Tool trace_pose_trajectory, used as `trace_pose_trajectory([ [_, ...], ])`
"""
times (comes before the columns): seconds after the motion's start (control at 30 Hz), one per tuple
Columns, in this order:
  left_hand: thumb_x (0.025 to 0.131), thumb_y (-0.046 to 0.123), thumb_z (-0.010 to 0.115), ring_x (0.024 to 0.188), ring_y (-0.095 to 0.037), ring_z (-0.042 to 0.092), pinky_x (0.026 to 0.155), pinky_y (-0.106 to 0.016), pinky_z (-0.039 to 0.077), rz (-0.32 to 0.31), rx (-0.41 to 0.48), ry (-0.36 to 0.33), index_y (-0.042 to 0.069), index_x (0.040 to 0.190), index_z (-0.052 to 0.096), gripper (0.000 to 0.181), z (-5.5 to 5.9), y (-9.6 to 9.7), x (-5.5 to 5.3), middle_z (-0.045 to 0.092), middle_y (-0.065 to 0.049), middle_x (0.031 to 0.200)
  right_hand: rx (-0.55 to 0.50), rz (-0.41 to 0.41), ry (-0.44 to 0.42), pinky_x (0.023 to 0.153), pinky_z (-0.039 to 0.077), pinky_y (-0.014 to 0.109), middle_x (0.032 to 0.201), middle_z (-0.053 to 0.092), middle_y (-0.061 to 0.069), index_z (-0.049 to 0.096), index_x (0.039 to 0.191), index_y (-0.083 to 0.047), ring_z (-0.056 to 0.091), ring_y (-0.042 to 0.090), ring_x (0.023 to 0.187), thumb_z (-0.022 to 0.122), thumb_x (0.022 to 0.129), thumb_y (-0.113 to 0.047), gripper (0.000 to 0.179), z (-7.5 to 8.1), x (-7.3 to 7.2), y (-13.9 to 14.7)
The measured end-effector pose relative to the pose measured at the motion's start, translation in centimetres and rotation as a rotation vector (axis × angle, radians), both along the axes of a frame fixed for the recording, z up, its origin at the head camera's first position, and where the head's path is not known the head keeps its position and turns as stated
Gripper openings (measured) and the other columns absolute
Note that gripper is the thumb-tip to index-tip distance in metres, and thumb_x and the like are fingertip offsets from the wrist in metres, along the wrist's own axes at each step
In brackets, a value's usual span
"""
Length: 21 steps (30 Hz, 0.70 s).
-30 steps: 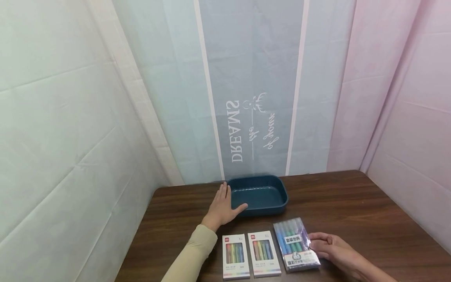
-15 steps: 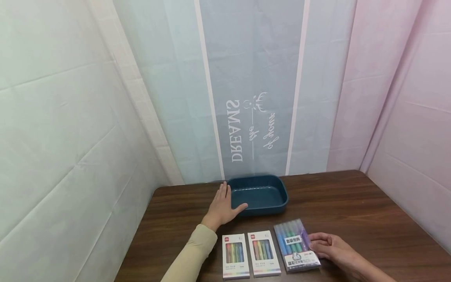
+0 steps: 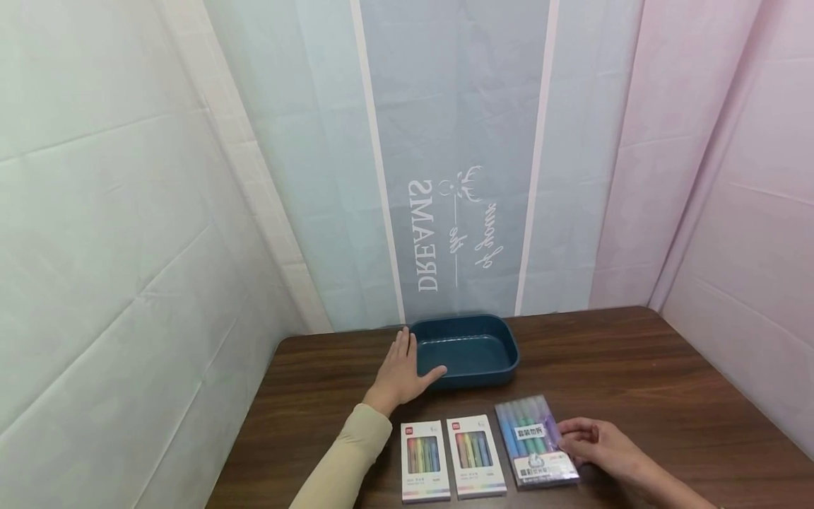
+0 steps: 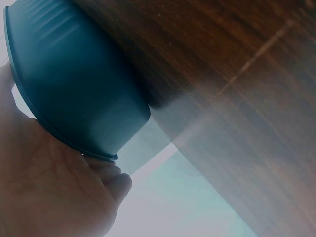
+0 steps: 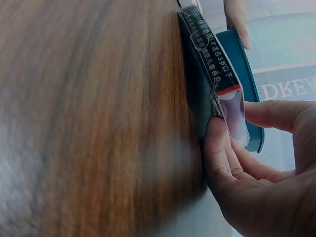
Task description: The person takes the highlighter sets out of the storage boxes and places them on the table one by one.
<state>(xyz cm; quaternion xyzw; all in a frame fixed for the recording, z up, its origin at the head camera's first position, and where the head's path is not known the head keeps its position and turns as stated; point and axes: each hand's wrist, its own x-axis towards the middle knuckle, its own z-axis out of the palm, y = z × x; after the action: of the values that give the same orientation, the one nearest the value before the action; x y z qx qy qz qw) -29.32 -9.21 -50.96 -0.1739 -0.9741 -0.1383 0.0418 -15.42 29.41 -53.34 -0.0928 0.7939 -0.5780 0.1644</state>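
My left hand [image 3: 398, 375] rests against the left end of a dark teal rectangular tray [image 3: 509, 373], its fingers straight along the side and its thumb over the near rim. In the left wrist view, the palm lies against the tray's rim. With my right hand [image 3: 600, 447] I pinch the right edge of a clear pack of markers [image 3: 533, 444] in blue, green and purple. The right wrist view has the thumb on top of the pack [image 5: 232, 111] and fingers beneath its edge. Left of the pack lie two white boxes of coloured pens, one box [image 3: 425, 488] beside another [image 3: 481, 483].
Everything sits on a dark wood-grain table [image 3: 642, 375]. Behind it hangs a pale curtain [image 3: 458, 127] with mirrored lettering, and pale cloth walls [image 3: 127, 268] stand at both sides. The tray is near the table's back edge.
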Motion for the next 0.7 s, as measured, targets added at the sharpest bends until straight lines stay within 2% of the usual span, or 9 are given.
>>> trace_pose_trajectory([
  [0.3,0.088,0.083,0.037,0.155,-0.031,0.007,0.123,-0.047,0.018,0.004,0.005,-0.004,0.000,0.159,0.017,0.111,-0.10,-0.04,-0.27,0.006,-0.017,0.167,0.054,-0.005,0.039,0.062,0.056,0.028,0.100,0.070,0.012,0.056,0.124,0.017,0.065,0.014,0.075,0.065,0.097,-0.017,0.044,0.16,-0.13,-0.10],
  [0.7,0.086,0.088,0.029,0.155,-0.026,0.002,0.124,-0.043,0.013,0.009,0.000,-0.015,0.003,0.160,0.014,0.114,-0.64,-0.13,-0.66,0.002,-0.014,0.168,0.145,-0.017,0.057,0.057,0.052,0.027,0.094,0.068,0.009,0.061,0.123,0.012,0.063,0.015,0.070,0.069,0.094,-0.019,0.043,0.37,-0.09,-0.05],
])
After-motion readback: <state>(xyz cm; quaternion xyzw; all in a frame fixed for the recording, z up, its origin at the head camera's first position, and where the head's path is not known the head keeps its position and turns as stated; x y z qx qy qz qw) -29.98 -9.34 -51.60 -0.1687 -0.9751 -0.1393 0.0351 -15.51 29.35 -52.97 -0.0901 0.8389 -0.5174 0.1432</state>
